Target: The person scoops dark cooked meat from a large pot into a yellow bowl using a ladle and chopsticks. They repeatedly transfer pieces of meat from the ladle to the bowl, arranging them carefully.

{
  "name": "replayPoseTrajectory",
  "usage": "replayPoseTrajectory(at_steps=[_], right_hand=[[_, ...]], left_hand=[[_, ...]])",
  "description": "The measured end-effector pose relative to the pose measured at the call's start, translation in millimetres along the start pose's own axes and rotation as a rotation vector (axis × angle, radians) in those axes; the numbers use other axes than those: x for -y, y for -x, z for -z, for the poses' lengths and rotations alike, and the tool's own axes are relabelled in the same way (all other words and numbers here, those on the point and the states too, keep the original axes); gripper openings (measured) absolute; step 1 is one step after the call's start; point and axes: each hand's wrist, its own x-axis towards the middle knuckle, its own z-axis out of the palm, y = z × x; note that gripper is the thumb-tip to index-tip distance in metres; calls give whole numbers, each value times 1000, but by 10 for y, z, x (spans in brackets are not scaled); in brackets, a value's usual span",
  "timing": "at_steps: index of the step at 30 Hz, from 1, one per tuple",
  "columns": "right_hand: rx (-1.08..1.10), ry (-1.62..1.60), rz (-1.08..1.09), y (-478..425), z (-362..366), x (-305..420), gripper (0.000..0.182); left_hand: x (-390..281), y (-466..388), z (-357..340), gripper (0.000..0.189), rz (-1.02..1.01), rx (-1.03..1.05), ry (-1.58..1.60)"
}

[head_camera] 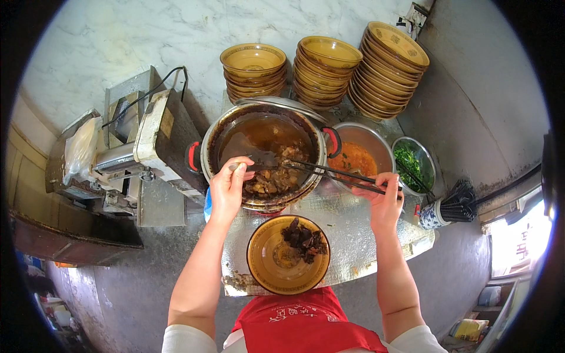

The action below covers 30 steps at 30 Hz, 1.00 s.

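Note:
Over the near left rim of a large metal pot (320, 176) my left hand (231, 183) grips the handle of a utensil, whose far end is hard to make out among the food. My right hand (383, 194) holds a pair of black chopsticks (340, 174), their tips over chunks of stewed meat (276, 178) in the pot's brown broth (260, 130). Nearer my body, a brown patterned bowl (269, 269) stands at the table's front edge, with dark pieces of food (304, 240) on its right side.
Right of the pot stand a metal basin of red-orange soup (353, 156), a bowl of chopped greens (408, 163) and a utensil holder (432, 215). Stacked bowls (326, 73) line the back. A metal machine (154, 145) stands left. The pot's lid (282, 103) rests behind it.

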Motion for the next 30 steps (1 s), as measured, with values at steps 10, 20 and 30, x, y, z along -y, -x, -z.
replayPoseTrajectory(at_steps=[10,20,30], right_hand=[[-27,-1,45,-5,181,116,35],[41,124,83,16,106,66,36],[157,236,151,107,58,110,36]], left_hand=[[-142,222,275,16,-40,-146,111],[-315,370,474,16,-199,-186,63],[-342,423,510,16,-247,-191,38]])
